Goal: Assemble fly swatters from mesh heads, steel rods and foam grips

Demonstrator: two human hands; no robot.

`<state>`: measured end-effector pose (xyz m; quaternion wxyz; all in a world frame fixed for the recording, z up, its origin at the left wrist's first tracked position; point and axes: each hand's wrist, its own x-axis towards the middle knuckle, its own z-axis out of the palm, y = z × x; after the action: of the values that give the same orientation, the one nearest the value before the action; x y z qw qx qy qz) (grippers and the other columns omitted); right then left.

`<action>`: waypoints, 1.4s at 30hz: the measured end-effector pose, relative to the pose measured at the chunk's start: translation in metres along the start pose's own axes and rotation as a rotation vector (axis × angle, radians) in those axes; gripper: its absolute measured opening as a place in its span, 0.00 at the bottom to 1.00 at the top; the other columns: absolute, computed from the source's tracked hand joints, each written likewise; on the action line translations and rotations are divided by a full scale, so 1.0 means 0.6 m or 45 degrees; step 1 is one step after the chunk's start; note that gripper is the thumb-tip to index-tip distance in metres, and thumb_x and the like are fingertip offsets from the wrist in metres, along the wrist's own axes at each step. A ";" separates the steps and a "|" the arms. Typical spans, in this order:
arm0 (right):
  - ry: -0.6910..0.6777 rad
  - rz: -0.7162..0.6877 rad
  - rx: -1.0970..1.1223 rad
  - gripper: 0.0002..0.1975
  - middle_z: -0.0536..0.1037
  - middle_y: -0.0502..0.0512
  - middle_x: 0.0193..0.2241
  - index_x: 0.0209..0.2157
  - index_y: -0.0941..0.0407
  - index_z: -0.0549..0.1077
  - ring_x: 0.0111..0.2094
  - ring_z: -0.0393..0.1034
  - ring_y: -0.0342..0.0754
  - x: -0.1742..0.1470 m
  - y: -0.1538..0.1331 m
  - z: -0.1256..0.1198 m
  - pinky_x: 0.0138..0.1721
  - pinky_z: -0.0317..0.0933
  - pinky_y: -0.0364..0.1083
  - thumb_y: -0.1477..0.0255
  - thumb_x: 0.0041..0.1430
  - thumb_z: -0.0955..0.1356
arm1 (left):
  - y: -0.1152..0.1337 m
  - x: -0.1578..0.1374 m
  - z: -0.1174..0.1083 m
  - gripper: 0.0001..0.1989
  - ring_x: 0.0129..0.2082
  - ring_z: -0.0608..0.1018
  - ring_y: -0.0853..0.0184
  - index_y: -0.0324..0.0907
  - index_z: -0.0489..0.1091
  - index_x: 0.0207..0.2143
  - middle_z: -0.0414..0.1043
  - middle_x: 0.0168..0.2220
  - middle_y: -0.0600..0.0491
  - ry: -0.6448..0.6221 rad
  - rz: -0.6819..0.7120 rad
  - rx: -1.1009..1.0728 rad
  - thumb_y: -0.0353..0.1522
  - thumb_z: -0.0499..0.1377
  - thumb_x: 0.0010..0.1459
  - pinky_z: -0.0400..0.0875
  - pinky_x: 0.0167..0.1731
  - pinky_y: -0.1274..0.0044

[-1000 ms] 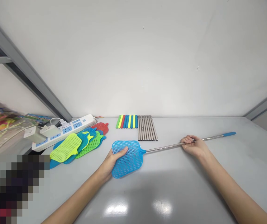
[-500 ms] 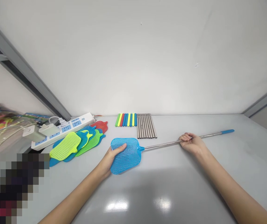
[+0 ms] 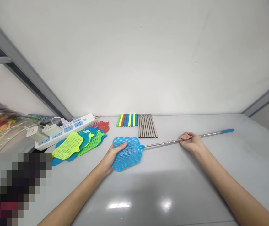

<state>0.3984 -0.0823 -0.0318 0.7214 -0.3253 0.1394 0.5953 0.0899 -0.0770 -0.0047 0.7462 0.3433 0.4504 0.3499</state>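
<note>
Flyswatter (image 3: 161, 143) crosswise, head (image 3: 131, 155) left, grip (image 3: 228, 131) right

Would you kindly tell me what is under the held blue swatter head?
The left hand is partly under the blue swatter head, thumb on top. The fingers beneath are covered, so their reach cannot be seen.

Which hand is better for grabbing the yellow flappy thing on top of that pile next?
Probably the left hand, which is nearer the yellow mesh head. It would have to let go of the blue mesh head first. The right hand is farther away, gripping the metal rod.
</note>
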 end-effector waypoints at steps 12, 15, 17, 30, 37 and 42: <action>-0.014 -0.064 0.051 0.12 0.43 0.42 0.09 0.19 0.55 0.38 0.09 0.38 0.38 -0.016 0.008 0.001 0.09 0.40 0.38 0.80 0.46 0.53 | -0.003 0.004 -0.005 0.16 0.34 0.76 0.59 0.38 0.67 0.38 0.73 0.36 0.46 0.050 0.025 0.124 0.35 0.60 0.45 0.71 0.34 0.71; -0.029 -0.065 0.064 0.13 0.43 0.42 0.08 0.19 0.55 0.38 0.09 0.38 0.38 -0.018 0.009 0.002 0.09 0.40 0.38 0.80 0.46 0.53 | 0.001 0.002 -0.002 0.16 0.32 0.76 0.61 0.38 0.67 0.37 0.74 0.34 0.46 0.078 0.006 0.160 0.35 0.60 0.45 0.72 0.32 0.73; -0.040 -0.069 0.070 0.13 0.43 0.42 0.08 0.19 0.55 0.37 0.09 0.38 0.38 -0.018 0.009 0.003 0.09 0.39 0.38 0.80 0.46 0.53 | 0.003 0.002 -0.001 0.16 0.31 0.76 0.61 0.38 0.68 0.37 0.74 0.33 0.47 0.101 -0.004 0.171 0.35 0.60 0.45 0.72 0.32 0.74; -0.072 -0.078 0.040 0.13 0.43 0.42 0.08 0.18 0.56 0.38 0.09 0.38 0.37 -0.014 0.011 0.002 0.09 0.39 0.38 0.80 0.44 0.53 | 0.005 0.008 -0.003 0.17 0.32 0.76 0.60 0.37 0.67 0.39 0.74 0.33 0.45 0.104 -0.009 0.162 0.33 0.60 0.45 0.72 0.34 0.72; -0.099 -0.089 -0.016 0.14 0.42 0.42 0.08 0.17 0.56 0.38 0.09 0.38 0.37 -0.018 0.011 0.006 0.09 0.39 0.38 0.81 0.45 0.53 | 0.007 0.005 -0.002 0.18 0.33 0.76 0.59 0.37 0.67 0.40 0.74 0.34 0.44 0.085 -0.016 0.182 0.34 0.60 0.45 0.72 0.32 0.72; -0.099 -0.114 -0.021 0.14 0.42 0.42 0.09 0.17 0.56 0.38 0.09 0.38 0.37 -0.017 0.012 0.004 0.09 0.39 0.38 0.82 0.46 0.52 | 0.010 0.003 0.003 0.19 0.32 0.76 0.59 0.38 0.66 0.41 0.74 0.33 0.45 0.109 -0.035 0.174 0.34 0.60 0.45 0.73 0.30 0.73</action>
<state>0.3884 -0.0876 -0.0262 0.7494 -0.3136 0.0916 0.5759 0.0910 -0.0728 0.0000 0.7060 0.3718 0.5093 0.3224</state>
